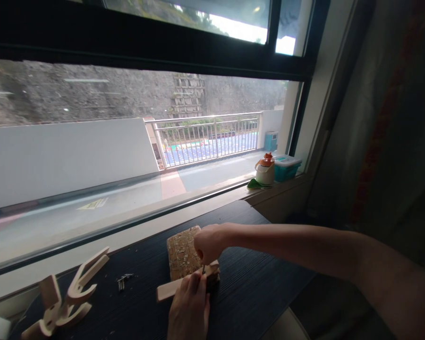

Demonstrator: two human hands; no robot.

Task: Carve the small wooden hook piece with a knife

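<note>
My left hand (189,304) presses a pale wooden strip (167,289) down with its fingers. That strip lies across the near end of a rough chipboard block (182,252) on the dark table. Closed in a fist above it is my right hand (210,243). A thin metal shaft (203,269) points down from the fist to the wood, close to my left fingertips. The handle is hidden in the fist, so I cannot tell the kind of tool.
Curved wooden pieces (69,297) stand joined at the table's left. Small metal screws or pins (123,281) lie nearby in a pile. A bottle with an orange top (265,170), a green scoop-like thing (257,184) and a teal box (286,168) line the sill under the window.
</note>
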